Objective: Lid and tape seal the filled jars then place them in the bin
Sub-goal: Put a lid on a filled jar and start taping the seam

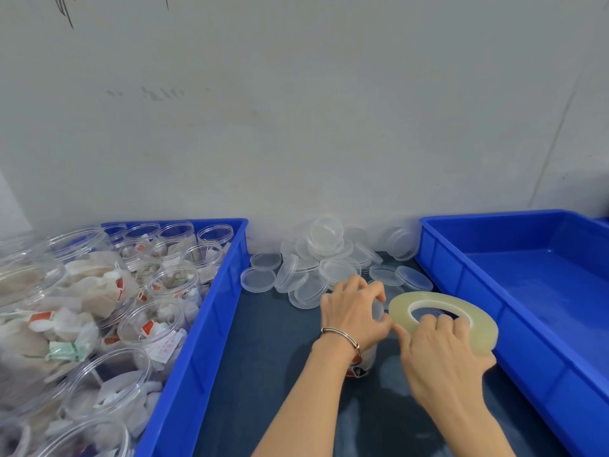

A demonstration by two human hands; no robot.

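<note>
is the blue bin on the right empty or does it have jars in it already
Empty, as far as shown: the right bin shows only bare blue floor, no jars. Its near end runs out of frame.

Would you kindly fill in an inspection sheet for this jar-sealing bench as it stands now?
Surface: dark table between two blue bins.
Job's things: jar upright under the hands; tape roll beside its lid; left bin packed with filled, unlidded jars; right bin shows no jars.
Clutter: heap of loose clear lids by the wall.
Grippers: left hand grips the jar's top; right hand holds the tape roll.
Cables: nothing seen.
Surroundings: scuffed pale wall.
</note>
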